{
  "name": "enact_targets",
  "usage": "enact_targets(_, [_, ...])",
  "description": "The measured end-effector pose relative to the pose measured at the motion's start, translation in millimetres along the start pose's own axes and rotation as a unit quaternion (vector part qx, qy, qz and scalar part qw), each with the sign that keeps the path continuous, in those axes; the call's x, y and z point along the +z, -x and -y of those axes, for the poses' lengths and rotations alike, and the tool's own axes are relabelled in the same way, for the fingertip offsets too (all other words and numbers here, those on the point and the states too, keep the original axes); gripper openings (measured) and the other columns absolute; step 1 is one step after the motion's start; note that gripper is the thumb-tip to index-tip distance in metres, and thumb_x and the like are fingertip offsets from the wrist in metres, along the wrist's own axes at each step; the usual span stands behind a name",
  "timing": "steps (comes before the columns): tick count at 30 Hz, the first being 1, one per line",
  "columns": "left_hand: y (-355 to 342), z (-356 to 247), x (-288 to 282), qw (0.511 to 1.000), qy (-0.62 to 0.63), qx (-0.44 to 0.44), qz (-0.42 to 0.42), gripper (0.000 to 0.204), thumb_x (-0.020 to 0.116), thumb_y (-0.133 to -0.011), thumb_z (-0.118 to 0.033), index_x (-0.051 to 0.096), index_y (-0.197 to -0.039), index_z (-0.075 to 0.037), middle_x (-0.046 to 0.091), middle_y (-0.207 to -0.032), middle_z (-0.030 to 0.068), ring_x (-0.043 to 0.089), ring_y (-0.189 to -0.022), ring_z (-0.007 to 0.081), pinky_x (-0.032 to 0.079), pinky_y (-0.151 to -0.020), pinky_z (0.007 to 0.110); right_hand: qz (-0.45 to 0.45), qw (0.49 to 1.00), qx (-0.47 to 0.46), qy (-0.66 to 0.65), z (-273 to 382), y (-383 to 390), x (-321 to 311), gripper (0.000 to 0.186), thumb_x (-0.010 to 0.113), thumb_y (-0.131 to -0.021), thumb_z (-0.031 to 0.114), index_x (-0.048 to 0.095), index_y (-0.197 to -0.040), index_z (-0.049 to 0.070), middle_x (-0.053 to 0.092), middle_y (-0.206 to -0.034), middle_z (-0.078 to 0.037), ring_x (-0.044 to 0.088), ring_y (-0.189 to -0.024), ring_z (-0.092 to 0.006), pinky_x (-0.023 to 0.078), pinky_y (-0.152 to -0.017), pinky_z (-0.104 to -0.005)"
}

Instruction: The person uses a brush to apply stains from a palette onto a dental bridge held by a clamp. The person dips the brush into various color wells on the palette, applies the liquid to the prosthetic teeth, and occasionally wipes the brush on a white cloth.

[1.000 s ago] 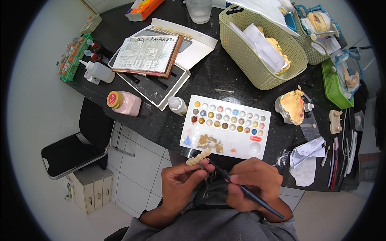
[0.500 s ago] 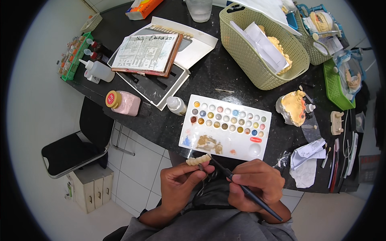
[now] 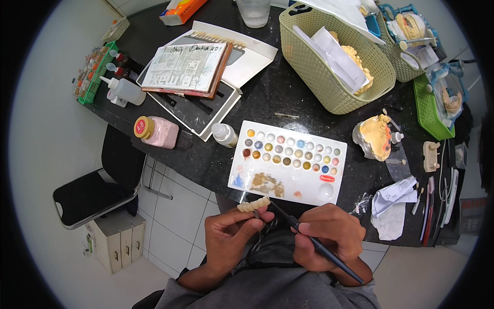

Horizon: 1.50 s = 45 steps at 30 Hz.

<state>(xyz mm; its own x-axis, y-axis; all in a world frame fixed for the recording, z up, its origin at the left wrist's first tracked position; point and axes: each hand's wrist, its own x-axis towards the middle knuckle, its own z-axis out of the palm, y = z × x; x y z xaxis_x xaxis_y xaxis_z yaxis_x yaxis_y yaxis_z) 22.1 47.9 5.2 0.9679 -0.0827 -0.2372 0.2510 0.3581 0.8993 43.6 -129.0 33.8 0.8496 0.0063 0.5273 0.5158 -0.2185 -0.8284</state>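
Between the fingertips of my left hand (image 3: 230, 238) is a cream-coloured dental bridge (image 3: 251, 205), a curved row of joined teeth. A small grey piece shows under it by my thumb. My right hand (image 3: 329, 236) grips a slim dark-handled brush (image 3: 335, 262) like a pen. Its thin end points up and left to the right end of the bridge; whether the tip touches is too small to tell. Just beyond my hands lies a white paint palette (image 3: 309, 191) with rows of coloured wells and brown and blue smears.
Beyond the palette stand a small bottle (image 3: 225, 135), a pink-filled jar (image 3: 162, 133), a covered mixing tray (image 3: 185, 69) and a green basket (image 3: 329, 90). At right are a plaster dental model (image 3: 373, 138), crumpled paper (image 3: 389, 206) and slender tools. A black chair (image 3: 92, 193) stands left.
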Motion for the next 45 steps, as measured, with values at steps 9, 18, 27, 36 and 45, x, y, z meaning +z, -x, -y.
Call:
enact_targets(9, [0,1,1,1.0,0.005,-0.002,-0.002,0.019,0.062,-0.083,0.005,0.063,-0.102,0.007,0.065,-0.103,0.0199,0.065,-0.094,0.0229,0.051,-0.087,0.032,-0.002,1.0,0.0,-0.001,-1,0,-1,0.024,0.071,-0.061,-0.003,0.062,-0.083,0.0,0.064,-0.069,-0.011,0.065,-0.058,-0.0214,0.053,-0.053,-0.027])
enact_targets(18, [0,1,2,1.0,0.008,0.003,-0.006,0.018,0.062,-0.083,0.005,0.063,-0.101,0.007,0.065,-0.103,0.02,0.065,-0.094,0.0231,0.051,-0.087,0.033,-0.004,1.0,-0.012,-0.016,-1,1,-1,0.023,0.07,-0.06,-0.004,0.062,-0.081,0.0,0.063,-0.067,-0.011,0.064,-0.056,-0.0211,0.053,-0.051,-0.0269])
enact_targets(27, [0,-8,9,0.998,-0.032,-0.027,-0.046,0.021,0.066,-0.083,-0.005,0.064,-0.1,0.008,0.067,-0.091,0.0165,0.066,-0.085,0.0203,0.053,-0.081,0.031,-0.019,0.999,-0.015,-0.037,8,13,-14,0.021,0.07,-0.063,0.0,0.063,-0.083,0.001,0.063,-0.066,-0.01,0.062,-0.054,-0.0204,0.05,-0.047,-0.0258])
enact_targets(36, [14,3,34,0.996,-0.079,0.022,-0.021,0.032,0.072,-0.081,-0.015,0.061,-0.101,0.007,0.067,-0.08,0.0141,0.065,-0.073,0.0198,0.053,-0.074,0.032,-0.012,0.995,-0.035,0.09,51,70,-111,0.016,0.066,-0.081,0.007,0.063,-0.094,-0.001,0.065,-0.079,-0.014,0.063,-0.059,-0.0206,0.051,-0.05,-0.0294])
enact_targets(45, [24,24,101,0.99,-0.077,-0.039,0.112,0.024,0.071,-0.08,-0.009,0.063,-0.093,0.009,0.067,-0.081,0.0152,0.067,-0.077,0.0207,0.054,-0.074,0.031,-0.212,0.872,0.157,0.411,32,76,-199,0.026,0.067,-0.082,0.006,0.061,-0.106,-0.002,0.065,-0.08,-0.012,0.062,-0.064,-0.017,0.05,-0.057,-0.0273])
